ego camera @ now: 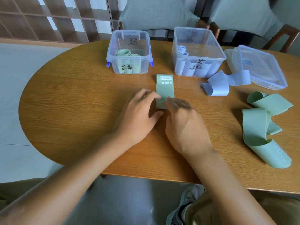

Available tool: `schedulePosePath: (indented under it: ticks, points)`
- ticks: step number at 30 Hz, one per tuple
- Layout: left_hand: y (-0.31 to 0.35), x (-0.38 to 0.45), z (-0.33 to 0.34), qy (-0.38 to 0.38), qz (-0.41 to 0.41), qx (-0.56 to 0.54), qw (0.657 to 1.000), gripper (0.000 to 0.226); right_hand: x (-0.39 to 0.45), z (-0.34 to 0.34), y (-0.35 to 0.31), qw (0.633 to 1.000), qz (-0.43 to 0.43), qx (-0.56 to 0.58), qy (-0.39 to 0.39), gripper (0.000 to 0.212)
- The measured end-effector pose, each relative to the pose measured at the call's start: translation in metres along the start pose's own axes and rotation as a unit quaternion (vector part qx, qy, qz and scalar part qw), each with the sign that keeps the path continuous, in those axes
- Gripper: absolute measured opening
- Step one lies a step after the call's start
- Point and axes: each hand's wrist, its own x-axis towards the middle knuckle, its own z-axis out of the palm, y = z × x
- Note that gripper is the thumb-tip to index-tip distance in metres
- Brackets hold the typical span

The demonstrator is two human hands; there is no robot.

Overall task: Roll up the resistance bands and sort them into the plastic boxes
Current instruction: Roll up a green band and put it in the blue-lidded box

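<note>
A green resistance band (164, 88) marked HEAVY lies flat on the wooden table (73, 103), pointing away from me. My left hand (139, 114) and my right hand (183, 122) both have their fingertips on its near end, fingers fairly straight. Behind it stand two clear plastic boxes: the left box (129, 52) holds rolled green bands, the right box (197, 52) holds rolled blue bands. A loose blue band (217, 85) lies right of the flat band. Loose green bands (263, 125) are heaped at the table's right side.
A clear plastic lid (254, 65) lies at the back right, beside the blue box. Two chairs with grey cushions (155, 13) stand behind the table. A lattice screen (48, 18) fills the back left. My knees and a shoe (186, 207) show below the table edge.
</note>
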Motion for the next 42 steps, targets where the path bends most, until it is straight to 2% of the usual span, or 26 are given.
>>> schedulePosePath:
  ticks: [9,11,14,19,31,34,38,42]
  points:
    - [0.0,0.016,0.008,0.022,0.0,-0.034,0.999,0.024,0.015,0.005,0.004,0.998,0.029,0.04,-0.039,0.04]
    - [-0.001,0.018,0.008,0.031,-0.007,-0.042,0.999,0.023,0.013,0.004,0.003,0.993,0.07,0.093,-0.025,0.044]
    - [-0.001,0.017,0.009,0.041,-0.012,-0.051,0.998,0.023,0.004,-0.002,-0.001,0.969,0.18,0.167,0.013,0.05]
    - [0.004,0.004,0.008,0.055,-0.007,-0.052,0.997,0.024,-0.011,-0.02,-0.005,0.924,0.278,0.262,0.026,0.043]
    - [0.032,-0.035,0.002,0.085,-0.042,-0.042,0.995,0.025,-0.049,-0.034,-0.008,0.895,0.301,0.327,0.036,0.045]
    - [0.042,-0.043,0.006,0.103,-0.083,-0.066,0.989,0.031,-0.052,-0.036,-0.009,0.901,0.291,0.32,0.037,0.045]
    - [0.057,-0.051,0.007,0.09,-0.175,-0.17,0.966,0.055,-0.052,-0.036,-0.01,0.901,0.283,0.325,0.049,0.042]
    - [0.067,-0.059,0.005,0.059,-0.191,-0.15,0.968,0.055,-0.051,-0.036,-0.012,0.899,0.282,0.331,0.051,0.045]
